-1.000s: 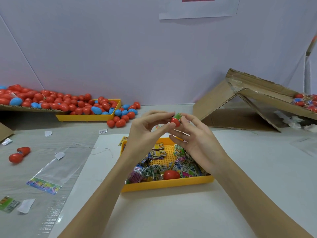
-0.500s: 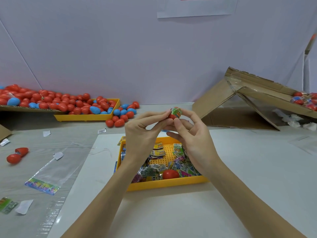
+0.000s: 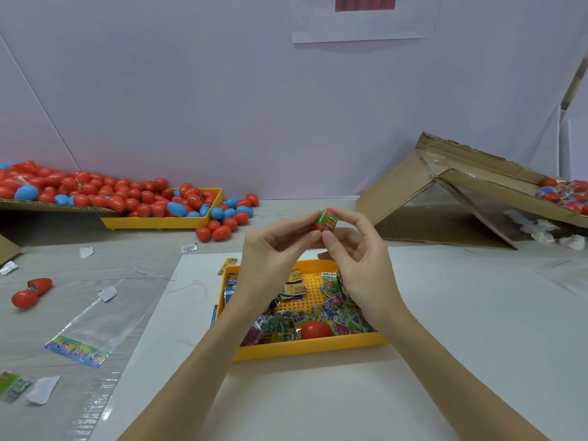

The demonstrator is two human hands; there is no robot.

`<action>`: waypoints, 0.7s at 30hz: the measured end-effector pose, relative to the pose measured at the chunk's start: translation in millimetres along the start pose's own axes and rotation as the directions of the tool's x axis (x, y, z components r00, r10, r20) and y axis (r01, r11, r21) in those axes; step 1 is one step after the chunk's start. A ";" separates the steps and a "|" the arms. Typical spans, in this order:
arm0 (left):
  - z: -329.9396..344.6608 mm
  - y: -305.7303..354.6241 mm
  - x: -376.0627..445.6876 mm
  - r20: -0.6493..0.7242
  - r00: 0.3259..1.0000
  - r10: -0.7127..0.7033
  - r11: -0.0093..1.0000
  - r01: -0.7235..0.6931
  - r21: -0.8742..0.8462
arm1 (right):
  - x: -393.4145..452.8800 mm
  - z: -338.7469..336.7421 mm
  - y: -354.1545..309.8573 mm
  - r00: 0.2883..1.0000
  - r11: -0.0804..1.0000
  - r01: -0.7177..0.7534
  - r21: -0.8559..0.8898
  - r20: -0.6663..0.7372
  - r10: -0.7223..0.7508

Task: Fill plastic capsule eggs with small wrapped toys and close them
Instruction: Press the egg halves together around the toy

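Both hands meet above the near yellow tray (image 3: pixel 305 346). My left hand (image 3: pixel 273 253) and my right hand (image 3: pixel 356 253) pinch between their fingertips a red egg half (image 3: pixel 329 212) with a green and orange wrapped toy (image 3: pixel 328 221) lying against its front. How far the toy sits inside the half is hidden by the fingers. The tray under the hands holds several wrapped toys (image 3: pixel 286 323) and another red egg half (image 3: pixel 316 329) near its front wall.
A second yellow tray (image 3: pixel 159 221) at the back left overflows with red and blue eggs (image 3: pixel 105 195). An opened red egg (image 3: pixel 30 291) and a clear plastic bag (image 3: pixel 92 332) lie at the left. A collapsed cardboard box (image 3: pixel 451 198) stands at the right.
Both hands have risen slightly with the egg half. The wrapped toy has turned so its printed face shows at the front between the fingertips.
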State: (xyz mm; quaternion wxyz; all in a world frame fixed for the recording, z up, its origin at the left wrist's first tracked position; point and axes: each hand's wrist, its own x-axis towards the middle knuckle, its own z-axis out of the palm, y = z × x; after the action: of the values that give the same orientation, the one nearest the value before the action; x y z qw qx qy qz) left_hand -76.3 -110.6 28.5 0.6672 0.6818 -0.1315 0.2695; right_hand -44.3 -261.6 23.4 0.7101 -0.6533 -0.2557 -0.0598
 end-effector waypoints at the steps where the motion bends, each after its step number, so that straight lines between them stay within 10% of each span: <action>1: 0.3 -0.5 -0.2 -0.020 1.000 0.009 1.000 -0.009 0.001 | -0.2 -0.5 0.0 1.000 1.000 -0.002 0.008 0.001 0.002; 17: -4.3 5.8 4.1 -0.020 0.999 0.039 0.986 -0.035 0.161 | 5.5 -2.4 -2.4 0.968 0.911 -0.252 0.327 0.084 0.238; 21: -8.7 4.1 4.6 0.004 0.976 0.219 0.882 -0.200 0.428 | 4.9 -1.1 -0.6 0.964 0.909 -0.267 0.319 0.081 0.255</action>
State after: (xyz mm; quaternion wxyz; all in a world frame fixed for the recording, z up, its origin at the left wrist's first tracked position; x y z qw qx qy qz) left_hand -76.4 -101.5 34.1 0.4722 0.7864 -0.1275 0.3773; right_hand -40.0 -261.6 26.1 0.8053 -0.5557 -0.1856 0.0912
